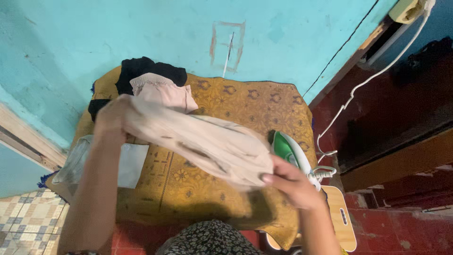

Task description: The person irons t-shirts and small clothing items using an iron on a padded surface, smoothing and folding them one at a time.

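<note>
Head view is showing both hands pinching a pale beige garment [207, 144] above the worktop [226, 104], left hand [111, 118] gripping one end, right hand [292, 182] the other; the green-and-white iron [290, 151] is sitting just beside; trailing cloth could be brushing it and scorching.

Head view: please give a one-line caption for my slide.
Both hands, left hand and right hand, hold a beige garment above a yellow patterned cloth, beside a green-and-white iron.

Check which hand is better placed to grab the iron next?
Likely the right hand: it grips the beige garment right beside the green-and-white iron. The left hand holds the garment's far end, across the yellow cloth.
</note>
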